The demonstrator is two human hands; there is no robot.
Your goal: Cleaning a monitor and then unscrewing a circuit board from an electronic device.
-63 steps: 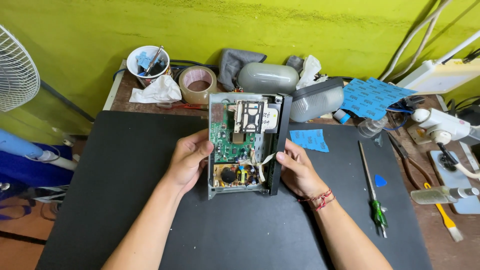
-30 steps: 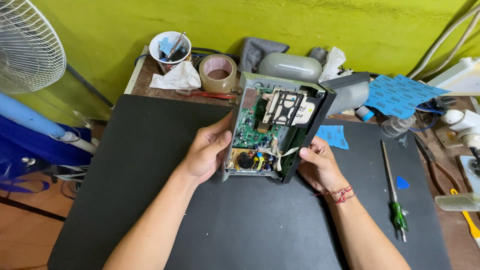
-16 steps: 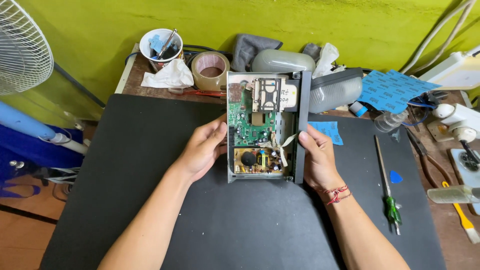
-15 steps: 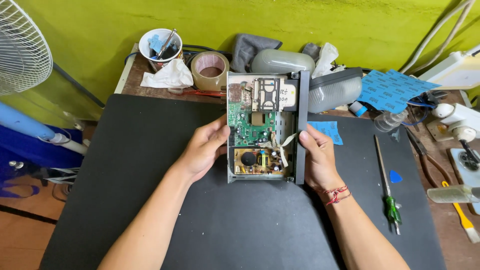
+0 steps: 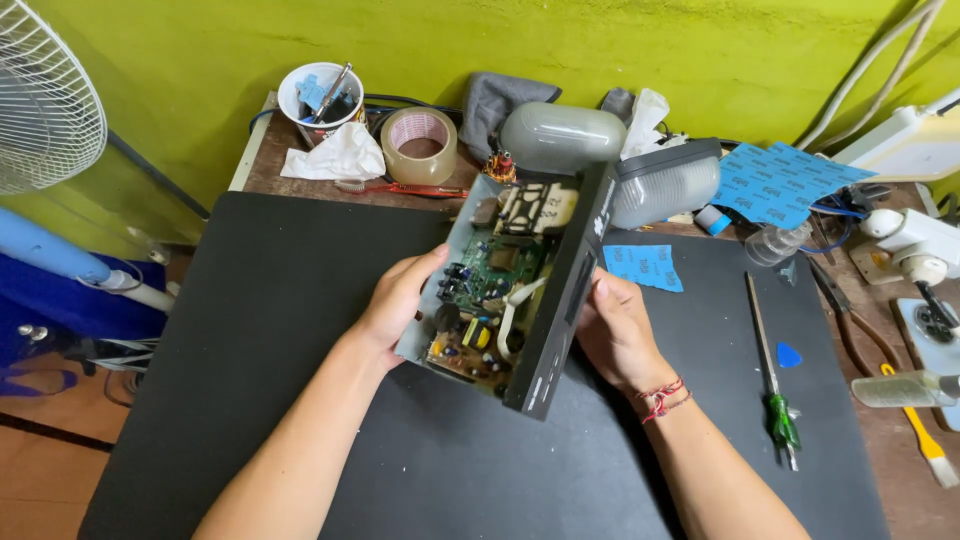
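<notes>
Hands at the centre of the frame grasp an opened electronics box [image 5: 520, 290], tilted above the black mat [image 5: 250, 330] that covers the tabletop. We see the left hand [image 5: 395, 305] closed on the box's pale metal edge, thumb near the green circuit board [image 5: 490, 275], while the right hand [image 5: 615, 330] clasps the black side panel [image 5: 565, 290] from outside. The box's lower corner appears to sit on or just above the mat; we cannot tell which. To handle the box well in this pose, we judge that fingers should stay on the casing edges, off the board and the white ribbon cable [image 5: 515, 305], and that the tilt should stay gentle so nothing loose slides out. At the upper left of the frame stand a white cup [image 5: 320, 95] of tools and a roll of tape [image 5: 420, 145]. At the right lie a green-handled screwdriver [image 5: 775, 395], a blue pick [image 5: 788, 355], and blue sheets [image 5: 780, 180].
</notes>
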